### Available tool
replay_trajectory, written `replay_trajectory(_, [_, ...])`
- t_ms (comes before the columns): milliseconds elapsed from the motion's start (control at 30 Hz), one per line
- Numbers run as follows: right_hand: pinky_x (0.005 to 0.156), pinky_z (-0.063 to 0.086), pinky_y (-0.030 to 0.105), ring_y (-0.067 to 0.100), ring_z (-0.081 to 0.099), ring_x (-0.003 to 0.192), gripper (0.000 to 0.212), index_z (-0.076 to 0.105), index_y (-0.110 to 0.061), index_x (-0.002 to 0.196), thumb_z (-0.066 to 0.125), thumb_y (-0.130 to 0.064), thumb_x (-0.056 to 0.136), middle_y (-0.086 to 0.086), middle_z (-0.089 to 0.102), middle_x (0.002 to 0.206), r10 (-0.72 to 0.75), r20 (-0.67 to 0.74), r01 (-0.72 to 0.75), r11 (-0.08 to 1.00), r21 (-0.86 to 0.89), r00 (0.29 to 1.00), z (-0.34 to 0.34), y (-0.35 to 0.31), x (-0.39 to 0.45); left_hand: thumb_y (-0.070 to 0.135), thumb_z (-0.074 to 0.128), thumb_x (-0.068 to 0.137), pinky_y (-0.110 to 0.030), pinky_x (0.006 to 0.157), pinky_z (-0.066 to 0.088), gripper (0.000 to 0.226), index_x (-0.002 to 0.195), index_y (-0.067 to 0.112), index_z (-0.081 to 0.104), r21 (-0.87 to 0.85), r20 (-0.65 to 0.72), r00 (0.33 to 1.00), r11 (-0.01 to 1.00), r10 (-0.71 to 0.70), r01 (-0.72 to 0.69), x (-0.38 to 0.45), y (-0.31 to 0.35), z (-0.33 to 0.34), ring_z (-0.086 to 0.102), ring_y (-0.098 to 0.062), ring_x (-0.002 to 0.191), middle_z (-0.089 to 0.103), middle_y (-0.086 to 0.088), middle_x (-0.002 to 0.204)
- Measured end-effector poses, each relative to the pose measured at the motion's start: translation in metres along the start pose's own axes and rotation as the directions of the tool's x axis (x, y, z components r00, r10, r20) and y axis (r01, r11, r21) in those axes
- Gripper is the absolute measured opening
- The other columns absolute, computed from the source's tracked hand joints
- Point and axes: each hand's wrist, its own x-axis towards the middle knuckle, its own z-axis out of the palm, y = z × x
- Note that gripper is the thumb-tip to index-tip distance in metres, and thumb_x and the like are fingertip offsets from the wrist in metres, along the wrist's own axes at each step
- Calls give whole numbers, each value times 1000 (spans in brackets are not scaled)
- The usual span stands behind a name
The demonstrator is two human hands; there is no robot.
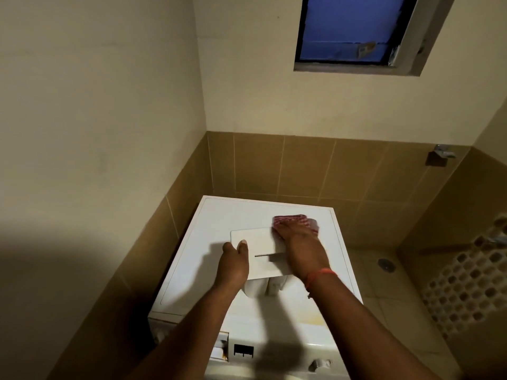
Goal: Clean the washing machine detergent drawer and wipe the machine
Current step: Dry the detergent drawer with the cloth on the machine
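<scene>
The white detergent drawer (260, 250) lies on top of the white washing machine (225, 215), its flat front panel facing up. My left hand (233, 260) grips the drawer's left edge, thumb on the panel. My right hand (299, 242) lies over the drawer's right side, and its fingers press a red-and-white cloth (296, 220) against the drawer's far right corner and the machine top. The empty drawer slot (222, 348) shows at the machine's front left.
The machine stands in a corner between a cream wall on the left and a tan tiled wall (301, 165) behind. A tap (441, 153) sticks out at the right. A floor drain (386, 264) and a patterned mat (466, 283) lie to the right. A window (348, 28) is high up.
</scene>
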Motion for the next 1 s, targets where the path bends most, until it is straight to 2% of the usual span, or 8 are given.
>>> replay_trajectory(100, [117,28,36,27,38,139,66,51,-21,141,75,-28,80,6,42,151,110,-67,-110,994,-1,992,-2,2,-2,43,36,102,-45,79,53,37,112,8,39,-2,12,1000,1000,-4,4,0,0,-1,59,-36,99,59,-18,113])
replay_trajectory(300, [103,37,45,23,53,118,32,63,-28,113,49,-28,84,-5,63,123,-172,-22,173,984,47,985,16,-62,16,38,36,102,-49,82,55,31,114,10,40,7,6,1000,1000,-2,2,1,1,-1,62,-37,98,63,-20,112])
replay_trajectory(433, [99,32,46,23,46,122,26,54,-34,107,55,-26,82,-12,58,121,-18,74,28,990,-136,997,-1,-23,23,41,37,101,-47,80,54,40,120,7,42,-1,11,1000,1000,-8,8,0,2,-2,60,-34,96,61,-17,115])
replay_trajectory(600, [105,30,53,30,40,129,30,58,-28,117,38,-21,95,-1,57,127,285,87,-255,932,-258,955,-20,-6,32,41,36,102,-40,80,52,45,127,4,40,9,9,1000,1000,0,0,0,2,-2,59,-34,104,59,-15,120])
replay_trajectory(733, [104,28,47,31,47,121,20,60,-27,103,52,-21,87,3,61,118,27,150,-15,996,-83,988,-1,-64,38,35,37,103,-44,82,53,35,120,5,42,6,-11,1000,1000,-3,3,0,2,-1,61,-35,98,62,-19,114])
replay_trajectory(833, [82,21,32,24,50,109,16,52,-31,87,57,-18,79,-3,62,105,-148,127,137,986,95,981,2,-73,31,34,37,103,-45,83,53,32,119,6,42,12,-11,1000,1000,-12,12,3,0,-2,61,-34,95,63,-20,112])
replay_trajectory(900, [79,20,30,19,51,102,22,49,-29,83,65,-23,69,-10,59,94,-149,80,141,985,104,986,-3,-45,24,40,38,102,-44,82,53,37,119,7,43,-7,-4,1000,1000,-11,11,3,-1,-1,61,-34,96,62,-18,113])
replay_trajectory(1000, [94,37,39,22,53,107,19,59,-31,89,58,-20,74,-10,62,99,19,-48,-15,995,96,999,-9,22,13,40,37,103,-35,79,47,45,129,4,41,2,0,1000,1000,2,-2,4,-1,0,57,-34,106,58,-17,124])
